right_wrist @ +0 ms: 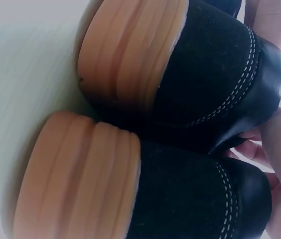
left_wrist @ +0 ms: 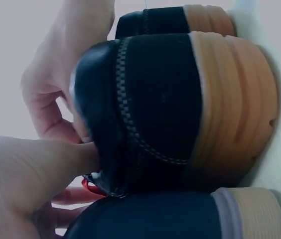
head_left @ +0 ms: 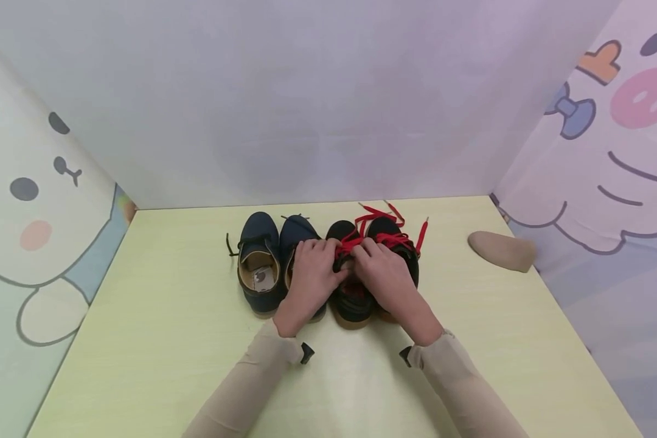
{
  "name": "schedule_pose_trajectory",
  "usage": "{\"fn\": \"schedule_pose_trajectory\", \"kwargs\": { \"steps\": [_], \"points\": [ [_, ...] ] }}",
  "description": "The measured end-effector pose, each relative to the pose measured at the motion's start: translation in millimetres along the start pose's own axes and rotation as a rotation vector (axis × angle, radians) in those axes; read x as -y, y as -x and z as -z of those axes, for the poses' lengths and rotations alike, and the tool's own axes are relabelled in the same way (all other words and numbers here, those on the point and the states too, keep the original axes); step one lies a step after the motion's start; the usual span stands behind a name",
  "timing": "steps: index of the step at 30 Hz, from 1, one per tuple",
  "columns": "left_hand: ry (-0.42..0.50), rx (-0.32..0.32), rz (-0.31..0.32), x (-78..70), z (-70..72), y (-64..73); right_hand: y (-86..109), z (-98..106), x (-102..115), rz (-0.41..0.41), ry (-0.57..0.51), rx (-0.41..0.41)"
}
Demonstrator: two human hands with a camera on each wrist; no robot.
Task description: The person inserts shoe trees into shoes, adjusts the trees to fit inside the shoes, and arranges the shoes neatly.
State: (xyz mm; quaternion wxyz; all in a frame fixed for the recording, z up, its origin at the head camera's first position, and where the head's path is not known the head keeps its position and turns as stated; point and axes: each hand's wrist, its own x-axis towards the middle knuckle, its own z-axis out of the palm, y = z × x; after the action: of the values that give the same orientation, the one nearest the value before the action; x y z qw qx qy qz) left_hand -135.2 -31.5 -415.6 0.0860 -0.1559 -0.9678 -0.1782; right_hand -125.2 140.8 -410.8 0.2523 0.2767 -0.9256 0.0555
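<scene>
Both hands meet at a black shoe with red laces (head_left: pixel 353 311), the left one of its pair. The left hand (head_left: pixel 311 274) grips the left side of its opening; in the left wrist view its thumb (left_wrist: pixel 73 158) dips inside the collar, with fingers outside. From the other side, the right hand (head_left: pixel 387 275) holds the opening near the laces, its fingertips partly hidden by the shoe. The matching black shoe (right_wrist: pixel 183 194) stands just right, under the right hand and wrist. Red laces (head_left: pixel 376 214) trail loose beyond the toes.
To the left stands a pair of navy shoes, one navy shoe (head_left: pixel 260 231) in plain sight, the other navy shoe (head_left: pixel 298 228) partly behind the left hand. A flat beige piece with a rounded end (head_left: pixel 500 250) lies at the table's right edge. Printed cloth walls (head_left: pixel 317 103) surround the pale table (head_left: pixel 170 340).
</scene>
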Motion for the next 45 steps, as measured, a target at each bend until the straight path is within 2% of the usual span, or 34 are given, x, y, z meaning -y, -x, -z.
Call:
{"fn": "schedule_pose_trajectory", "kwargs": {
  "steps": [6,16,25,32,39,45],
  "points": [
    [-0.054,-0.047,-0.005,-2.5,-1.9,0.9,2.9,-1.5,0.8,0.004,-0.045,-0.009],
    [-0.068,-0.029,0.047,-8.2,-4.0,-2.0,4.5,2.0,-0.1,0.010,-0.067,0.012],
    [-0.088,-0.049,0.070,-11.8,-5.1,-4.7,4.4,2.5,0.8,0.010,-0.071,0.039],
    [-0.080,-0.025,0.066,-9.8,-4.1,-4.2,5.8,2.6,2.1,-0.006,-0.074,0.038],
    [-0.066,-0.045,0.055,-7.8,-4.3,-4.6,3.2,3.6,0.5,-0.027,-0.067,0.035],
    [-0.043,-0.028,0.029,-7.8,-4.8,-2.4,3.0,8.0,-1.7,-0.055,-0.078,0.037]
  ]
}}
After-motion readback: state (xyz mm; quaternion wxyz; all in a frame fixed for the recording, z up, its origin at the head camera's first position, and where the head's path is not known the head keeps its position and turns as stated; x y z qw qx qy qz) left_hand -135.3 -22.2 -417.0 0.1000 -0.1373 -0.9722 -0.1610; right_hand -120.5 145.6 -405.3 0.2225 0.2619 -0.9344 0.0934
